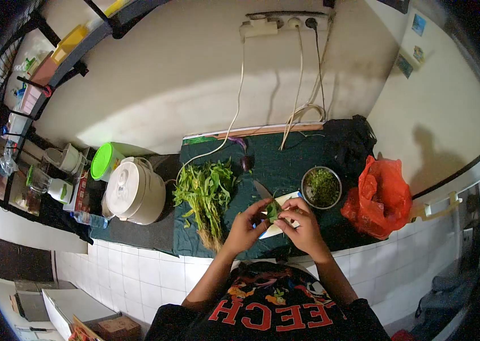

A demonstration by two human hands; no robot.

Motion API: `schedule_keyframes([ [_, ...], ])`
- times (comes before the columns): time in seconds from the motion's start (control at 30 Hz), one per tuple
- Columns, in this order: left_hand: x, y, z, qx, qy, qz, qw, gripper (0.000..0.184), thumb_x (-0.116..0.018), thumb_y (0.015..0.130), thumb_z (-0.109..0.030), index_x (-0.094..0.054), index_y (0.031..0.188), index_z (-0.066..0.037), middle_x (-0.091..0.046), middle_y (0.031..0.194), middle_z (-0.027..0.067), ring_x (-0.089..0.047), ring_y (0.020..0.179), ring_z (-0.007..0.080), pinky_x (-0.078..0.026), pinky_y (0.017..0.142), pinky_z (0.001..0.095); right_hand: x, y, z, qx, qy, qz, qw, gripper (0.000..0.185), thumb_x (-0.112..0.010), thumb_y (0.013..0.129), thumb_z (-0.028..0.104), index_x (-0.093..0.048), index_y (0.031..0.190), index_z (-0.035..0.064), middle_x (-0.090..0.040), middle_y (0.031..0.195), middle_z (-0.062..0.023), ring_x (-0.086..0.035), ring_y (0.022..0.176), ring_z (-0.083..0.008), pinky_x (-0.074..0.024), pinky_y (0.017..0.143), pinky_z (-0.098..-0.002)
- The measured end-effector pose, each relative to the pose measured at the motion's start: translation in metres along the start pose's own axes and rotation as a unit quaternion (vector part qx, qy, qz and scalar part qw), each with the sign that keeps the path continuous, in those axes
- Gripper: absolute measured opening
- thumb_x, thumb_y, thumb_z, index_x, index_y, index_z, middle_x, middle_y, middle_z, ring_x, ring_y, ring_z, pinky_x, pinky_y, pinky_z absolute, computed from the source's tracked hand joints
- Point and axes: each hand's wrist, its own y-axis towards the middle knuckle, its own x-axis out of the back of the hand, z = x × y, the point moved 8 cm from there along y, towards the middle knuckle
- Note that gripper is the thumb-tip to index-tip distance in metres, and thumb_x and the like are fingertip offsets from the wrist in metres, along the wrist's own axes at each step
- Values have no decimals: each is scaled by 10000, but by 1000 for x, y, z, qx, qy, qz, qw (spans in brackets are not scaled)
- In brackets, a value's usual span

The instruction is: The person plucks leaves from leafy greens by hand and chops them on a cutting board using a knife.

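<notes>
My left hand [245,229] and my right hand [303,227] meet over a white cutting board [289,200] with blue edges. Between their fingertips is a green leaf [274,211], pinched from both sides. A knife [261,190] lies just beyond my left hand, its blade showing and its handle hidden. Left of my hands rests a bunch of leafy greens [206,193] with its roots toward me. A metal bowl [321,187] of small green pieces stands right of the board.
A purple eggplant [245,161] lies behind the greens. A red plastic bag [384,196] stands at the right edge. At left are a white rice cooker [135,190] and a green-lidded tub [103,161]. Cables [299,113] hang from the wall sockets to the table.
</notes>
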Motion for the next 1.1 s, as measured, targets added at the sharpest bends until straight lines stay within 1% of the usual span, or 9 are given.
schedule_keyframes([
  [0.07,1,2,-6,11,54,18,998,530,-613,873,14,-457,1379,-19,-638,1119,81,-601,856,89,-496,741,255,0,5,3,16,-21,-18,999,168,-756,787,40,-652,915,5,-573,1039,-101,-620,877,-198,-510,687,-291],
  [0.3,13,7,-14,-14,42,-23,999,508,-615,886,4,-460,1369,-9,-634,1121,84,-596,927,108,-491,792,266,-4,16,6,-15,-17,-9,1000,174,-753,775,18,-646,911,-1,-586,1099,-116,-626,879,-193,-528,722,-308],
  [0.4,21,9,3,14,17,-33,999,506,-610,892,13,-452,1372,-7,-631,1113,84,-597,995,132,-492,839,278,-6,20,17,33,-40,-4,999,177,-749,773,8,-640,913,-8,-587,1125,-116,-636,871,-188,-539,716,-307],
  [0.47,18,9,-2,14,13,-24,1000,508,-602,899,22,-443,1381,-13,-627,1096,82,-598,1020,140,-492,863,284,-8,20,7,-12,-19,1,1000,174,-743,782,4,-637,919,-12,-594,1118,-117,-646,860,-190,-548,686,-285],
  [0.7,12,9,0,49,-17,-9,999,506,-600,908,20,-441,1386,-21,-623,1117,78,-601,996,129,-487,875,281,-10,14,-20,-61,7,-24,998,165,-737,796,6,-634,923,-15,-613,1071,-121,-656,866,-202,-562,663,-268],
  [0.8,14,10,3,69,-13,-12,997,471,-601,916,-1,-461,1365,-18,-642,1097,73,-610,962,123,-489,847,272,-10,14,-18,-63,6,-26,998,173,-741,790,1,-636,926,-15,-614,1060,-122,-659,870,-204,-565,664,-265],
  [0.87,18,11,11,66,-79,-33,994,418,-595,928,-27,-489,1332,-8,-665,1029,66,-615,922,113,-485,813,261,-12,16,-6,-54,14,-2,998,170,-751,786,22,-651,919,-12,-607,1069,-119,-659,877,-208,-556,702,-283],
  [0.97,23,10,12,64,-55,-46,995,356,-592,938,-52,-530,1283,6,-678,975,63,-615,900,108,-479,793,255,-16,17,13,-7,-24,25,999,166,-762,785,60,-667,904,-7,-599,1077,-108,-654,898,-210,-538,757,-307],
  [1.1,26,6,24,75,-70,-56,993,311,-598,940,-62,-570,1240,18,-682,993,71,-616,911,110,-480,798,263,-21,13,12,-39,-13,26,999,163,-769,785,95,-680,892,9,-587,1103,-93,-647,926,-213,-521,795,-324],
])
